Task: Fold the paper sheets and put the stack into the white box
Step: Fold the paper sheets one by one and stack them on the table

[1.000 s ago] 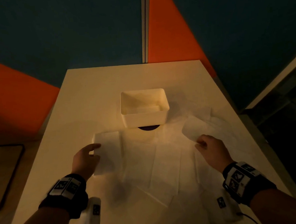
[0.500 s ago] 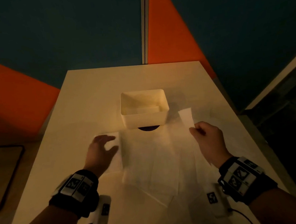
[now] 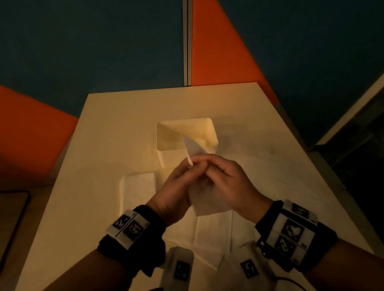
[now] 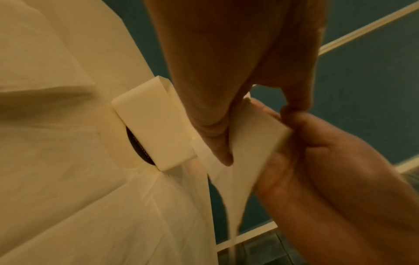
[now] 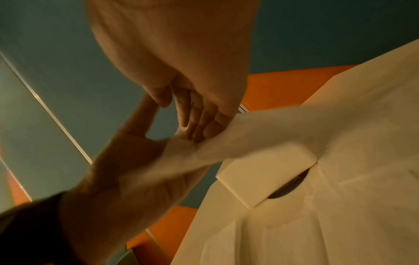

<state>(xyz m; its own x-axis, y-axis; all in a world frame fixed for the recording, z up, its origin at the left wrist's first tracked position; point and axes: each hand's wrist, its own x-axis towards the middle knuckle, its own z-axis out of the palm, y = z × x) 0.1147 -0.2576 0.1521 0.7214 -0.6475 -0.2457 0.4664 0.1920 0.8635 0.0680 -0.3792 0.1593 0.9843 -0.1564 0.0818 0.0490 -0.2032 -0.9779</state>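
Both hands are up off the worktop (image 3: 122, 118) right in front of the white box (image 3: 186, 141), working one paper sheet (image 3: 209, 198) between them. The left hand (image 3: 173, 191) has its fingers (image 4: 217, 136) curled in on the sheet's upper edge, thumb side pinching it, and the right hand (image 3: 229, 183) meets it from the other side with its fingers (image 5: 204, 123) pressed together on the same bit of paper. So both hands have hold of that one sheet, fingertips pretty much touching each other. One corner of the sheet sticks up past the fingers and overlaps the box's near rim in the head view, while the rest hangs down toward the person, between the wrists.

The box sits open-topped around the middle of the worktop, with something dark and round (image 4: 138, 145) peeking out from under its near side. Can't tell what it is. Left of the box, and nearer the person, there's a folded sheet (image 3: 137, 191) lying flat. More paper sheets (image 3: 212, 234) are spread flat on the worktop on the near side of the box, under the hands. Looks like something pale lies in the bottom of the box, too dim to say what.
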